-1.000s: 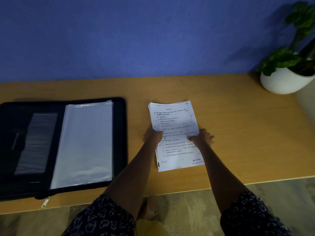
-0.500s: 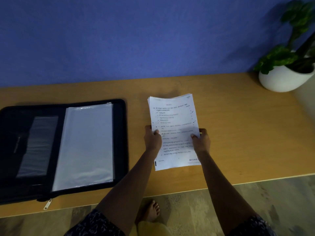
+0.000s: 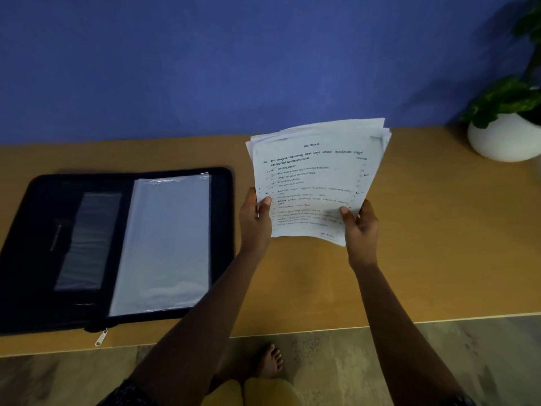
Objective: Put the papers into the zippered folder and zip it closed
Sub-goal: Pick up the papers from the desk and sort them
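Note:
A stack of printed white papers [image 3: 316,177] is held up off the wooden table, tilted toward me, its top edges fanned. My left hand [image 3: 254,221] grips its lower left edge and my right hand [image 3: 359,227] grips its lower right corner. To the left, the black zippered folder [image 3: 225,230] lies open flat on the table, clear plastic sleeves [image 3: 164,247] showing on its right half and a dark pocket on its left half. Its silver zipper pull [image 3: 101,337] hangs at the front edge.
A white pot with a green plant [image 3: 503,136] stands at the table's back right. A blue wall runs behind the table [image 3: 439,244]. The table's front edge crosses below my arms, with floor and my bare foot [image 3: 270,361] beneath.
The papers lay flat on the table under my hands; both hands have since gripped the sides and raised the stack off the table, tilting it toward me.

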